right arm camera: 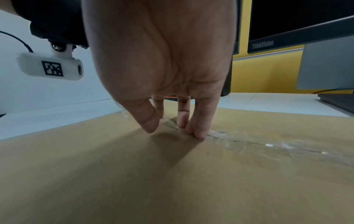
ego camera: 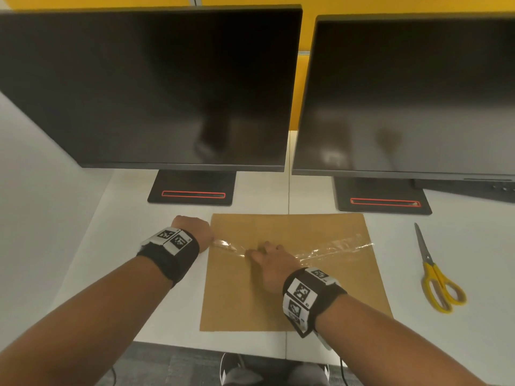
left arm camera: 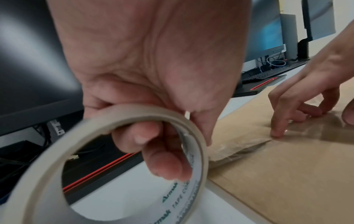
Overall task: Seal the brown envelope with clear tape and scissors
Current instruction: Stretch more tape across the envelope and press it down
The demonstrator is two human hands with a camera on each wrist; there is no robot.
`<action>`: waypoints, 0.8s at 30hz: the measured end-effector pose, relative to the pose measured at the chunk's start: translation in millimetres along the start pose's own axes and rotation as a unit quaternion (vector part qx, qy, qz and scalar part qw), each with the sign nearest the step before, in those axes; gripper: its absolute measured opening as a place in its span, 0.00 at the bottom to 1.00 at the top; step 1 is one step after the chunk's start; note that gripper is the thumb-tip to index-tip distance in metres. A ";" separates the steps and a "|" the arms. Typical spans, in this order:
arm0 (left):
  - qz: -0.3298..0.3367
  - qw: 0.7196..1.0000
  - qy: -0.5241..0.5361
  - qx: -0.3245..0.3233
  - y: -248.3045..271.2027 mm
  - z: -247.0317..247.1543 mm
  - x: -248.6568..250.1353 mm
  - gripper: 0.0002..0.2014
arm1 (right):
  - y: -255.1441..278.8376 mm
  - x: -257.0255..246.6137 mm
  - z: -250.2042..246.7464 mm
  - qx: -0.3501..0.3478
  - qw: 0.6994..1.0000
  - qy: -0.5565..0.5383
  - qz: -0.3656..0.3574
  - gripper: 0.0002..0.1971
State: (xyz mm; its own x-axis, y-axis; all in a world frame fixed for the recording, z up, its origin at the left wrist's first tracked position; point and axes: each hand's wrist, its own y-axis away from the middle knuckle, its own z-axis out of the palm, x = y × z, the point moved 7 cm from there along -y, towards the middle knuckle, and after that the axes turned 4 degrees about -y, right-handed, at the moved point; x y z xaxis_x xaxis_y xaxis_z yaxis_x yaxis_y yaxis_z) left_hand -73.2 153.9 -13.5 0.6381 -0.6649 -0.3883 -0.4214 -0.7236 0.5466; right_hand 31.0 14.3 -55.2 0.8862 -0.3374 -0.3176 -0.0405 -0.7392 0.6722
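A large brown envelope lies flat on the white desk. A strip of clear tape runs across its flap seam from the right edge towards the left. My right hand presses straight fingertips down on the tape near the envelope's middle. My left hand sits just off the envelope's left edge and grips the tape roll, fingers curled through its core. The tape stretches from the roll to the envelope. Yellow-handled scissors lie on the desk to the right, untouched.
Two dark monitors stand behind the envelope, their black bases close to its far edge. The desk's front edge runs just below the envelope. A keyboard edge shows at the far right.
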 end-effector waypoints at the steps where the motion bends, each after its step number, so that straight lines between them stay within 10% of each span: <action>1: -0.003 1.000 -0.005 0.004 -1.0 0.2 -0.4 0.16 | -1.2 -0.8 0.7 -0.004 1.000 0.002 0.001 0.46; 24: -0.049 0.996 0.005 0.072 21.3 17.9 18.2 0.14 | -17.6 -9.2 4.9 -0.066 0.994 0.083 0.034 0.52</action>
State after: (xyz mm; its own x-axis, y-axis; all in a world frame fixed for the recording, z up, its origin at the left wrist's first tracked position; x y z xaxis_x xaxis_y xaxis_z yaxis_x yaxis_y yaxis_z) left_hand -82.1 123.1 -22.2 0.6865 -0.5879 -0.4279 -0.4439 -0.8049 0.3937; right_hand 21.2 27.6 -67.4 0.9479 -0.2746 -0.1615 -0.0512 -0.6316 0.7736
